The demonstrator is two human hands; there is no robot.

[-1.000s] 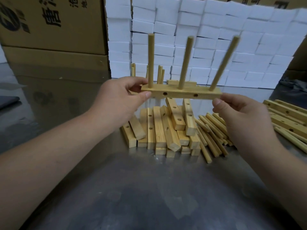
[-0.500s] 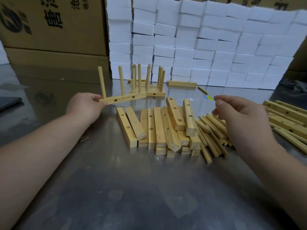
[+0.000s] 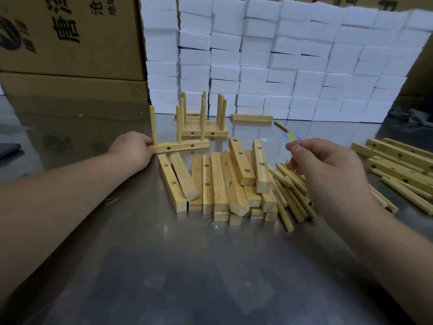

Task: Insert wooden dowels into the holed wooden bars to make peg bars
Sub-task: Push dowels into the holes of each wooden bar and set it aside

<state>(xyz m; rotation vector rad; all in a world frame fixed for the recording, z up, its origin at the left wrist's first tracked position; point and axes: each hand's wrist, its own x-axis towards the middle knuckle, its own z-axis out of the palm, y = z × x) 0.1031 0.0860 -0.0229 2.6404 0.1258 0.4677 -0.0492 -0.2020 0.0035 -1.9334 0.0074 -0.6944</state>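
Peg bar [image 3: 185,146] — three dowels [image 3: 153,125] upright, on table [image 3: 210,266], left hand [image 3: 131,148] fingers [image 3: 148,143] gripping its end. Right hand [image 3: 328,170] — fingers [image 3: 302,148] loosely curled, empty, above loose dowels [image 3: 293,198]. One bar pile [image 3: 218,184].

Single head-worn wide-angle view, facing forward and down; close over the metal table [image 3: 210,273]

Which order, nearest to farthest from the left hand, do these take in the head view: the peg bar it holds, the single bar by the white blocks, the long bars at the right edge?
1. peg bar: gripped by the left hand.
2. single bar: at the back.
3. long bars: far right.
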